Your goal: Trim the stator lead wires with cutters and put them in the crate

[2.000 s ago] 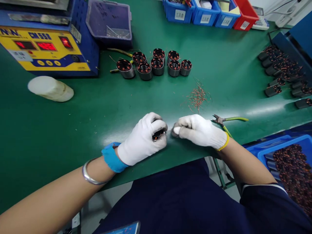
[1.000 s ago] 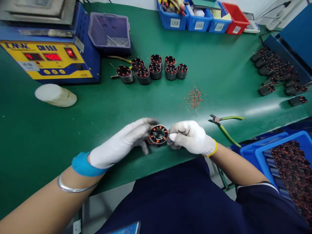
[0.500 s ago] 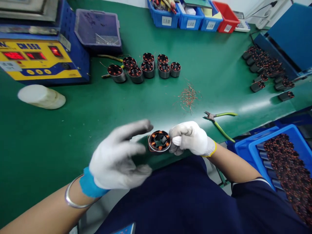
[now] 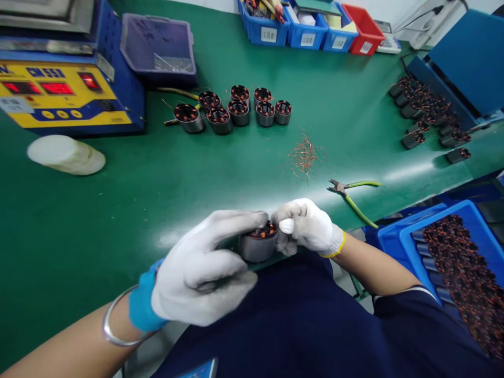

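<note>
Coil (image 4: 258, 242) is being held upright at the desk's (image 4: 157, 173) near edge, the left hand (image 4: 205, 268) clasping its left side and the right hand (image 4: 307, 227) pinching its right. Cutters (image 4: 352, 194) are lying beyond the coil, to its right.

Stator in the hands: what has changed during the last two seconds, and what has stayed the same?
The stator was turned: its open face looked at the camera, now its grey side does. The left hand let go, then came back; its forefinger lies over the top. The right hand kept its hold. Cutters, wire scraps and the standing stators stayed put.
</note>
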A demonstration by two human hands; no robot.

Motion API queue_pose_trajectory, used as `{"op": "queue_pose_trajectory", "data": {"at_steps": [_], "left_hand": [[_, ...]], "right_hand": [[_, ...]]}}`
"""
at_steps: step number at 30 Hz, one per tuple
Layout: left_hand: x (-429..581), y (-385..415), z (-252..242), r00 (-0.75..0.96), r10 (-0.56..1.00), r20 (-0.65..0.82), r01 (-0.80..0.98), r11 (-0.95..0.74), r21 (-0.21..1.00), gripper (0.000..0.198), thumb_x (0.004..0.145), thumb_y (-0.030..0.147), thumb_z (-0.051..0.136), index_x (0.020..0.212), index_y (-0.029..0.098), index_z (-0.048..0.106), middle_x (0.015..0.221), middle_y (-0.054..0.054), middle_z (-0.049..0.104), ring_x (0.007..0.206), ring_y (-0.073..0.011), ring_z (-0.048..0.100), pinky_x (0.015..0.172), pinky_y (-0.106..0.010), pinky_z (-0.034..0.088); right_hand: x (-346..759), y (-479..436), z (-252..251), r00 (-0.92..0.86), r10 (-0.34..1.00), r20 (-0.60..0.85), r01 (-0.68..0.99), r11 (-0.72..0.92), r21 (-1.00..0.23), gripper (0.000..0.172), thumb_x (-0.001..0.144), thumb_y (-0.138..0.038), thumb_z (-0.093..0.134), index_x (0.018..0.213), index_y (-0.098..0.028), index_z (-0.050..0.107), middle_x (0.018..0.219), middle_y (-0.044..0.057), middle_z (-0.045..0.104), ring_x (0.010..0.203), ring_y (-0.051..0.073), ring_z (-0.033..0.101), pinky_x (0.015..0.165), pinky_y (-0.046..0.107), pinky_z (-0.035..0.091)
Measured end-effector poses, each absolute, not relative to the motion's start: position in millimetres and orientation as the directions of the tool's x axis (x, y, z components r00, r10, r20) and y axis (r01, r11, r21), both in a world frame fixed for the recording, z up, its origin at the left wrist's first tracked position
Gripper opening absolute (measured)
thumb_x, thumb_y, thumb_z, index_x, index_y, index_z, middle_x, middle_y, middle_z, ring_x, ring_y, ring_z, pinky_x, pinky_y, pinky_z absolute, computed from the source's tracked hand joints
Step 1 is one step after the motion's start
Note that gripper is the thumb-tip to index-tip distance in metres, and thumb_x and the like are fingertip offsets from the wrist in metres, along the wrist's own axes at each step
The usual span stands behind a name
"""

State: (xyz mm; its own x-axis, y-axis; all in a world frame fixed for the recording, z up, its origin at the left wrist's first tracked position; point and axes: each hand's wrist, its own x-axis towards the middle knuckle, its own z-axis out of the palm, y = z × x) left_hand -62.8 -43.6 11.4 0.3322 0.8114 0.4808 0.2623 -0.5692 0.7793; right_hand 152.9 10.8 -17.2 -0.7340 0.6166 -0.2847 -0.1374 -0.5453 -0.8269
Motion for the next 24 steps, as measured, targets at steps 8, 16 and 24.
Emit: {"op": "queue_pose_trajectory", "data": {"at_steps": [8, 16, 24], "left_hand": [[-60, -28, 12, 0.567, 0.678, -0.468, 0.019, 0.558, 0.83, 0.047, 0.084, 0.056, 0.057, 0.111, 0.018, 0.063, 0.086, -0.01, 0.072, 0.054, -0.0191, 0.066, 0.047, -0.03, 0.055], [-59, -28, 20, 0.225, 0.971, 0.079, -0.214, -0.03, 0.976, 0.02, 0.084, 0.044, 0.061, 0.083, 0.026, 0.069, 0.114, -0.003, 0.069, 0.106, -0.0263, 0.066, 0.089, -0.045, 0.057], [-51, -27, -7, 0.316, 0.816, 0.484, 0.621, -0.564, 0.545, 0.039, 0.075, 0.019, 0.069, 0.112, 0.014, 0.06, 0.109, -0.013, 0.071, 0.098, -0.0241, 0.069, 0.085, -0.035, 0.057]], "right_hand": [[158, 14, -3, -0.702, 0.681, -0.206, -0.02, -0.308, -0.951, 0.024, 0.079, -0.035, 0.068, 0.072, -0.013, 0.062, 0.066, 0.002, 0.066, 0.051, 0.009, 0.061, 0.048, 0.019, 0.052], [154, 14, -2, -0.737, 0.642, -0.209, 0.004, -0.306, -0.952, 0.025, 0.079, -0.036, 0.066, 0.071, -0.014, 0.062, 0.061, 0.0, 0.062, 0.048, 0.009, 0.057, 0.044, 0.019, 0.047], [142, 15, -18, -0.697, 0.646, -0.312, -0.057, -0.483, -0.874, 0.035, 0.073, -0.049, 0.067, 0.07, -0.015, 0.057, 0.057, 0.0, 0.062, 0.039, 0.009, 0.051, 0.038, 0.02, 0.044]]}}
